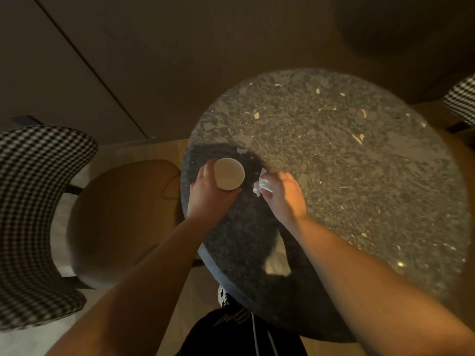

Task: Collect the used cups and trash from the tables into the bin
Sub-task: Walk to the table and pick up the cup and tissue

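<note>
A white paper cup point(228, 173) stands upright near the left edge of the round dark speckled table point(347, 176). My left hand point(208, 196) wraps around the cup's side from the left. Just to its right, my right hand point(282, 194) pinches a crumpled white napkin point(261, 185) against the tabletop. A small white scrap point(241, 150) lies on the table just beyond the cup. No bin is in view.
A chair with a brown round seat point(120, 219) and a houndstooth back point(36, 222) stands left of the table. Another houndstooth chair back point(462, 101) shows at the right edge. A dark wall panel runs behind the table.
</note>
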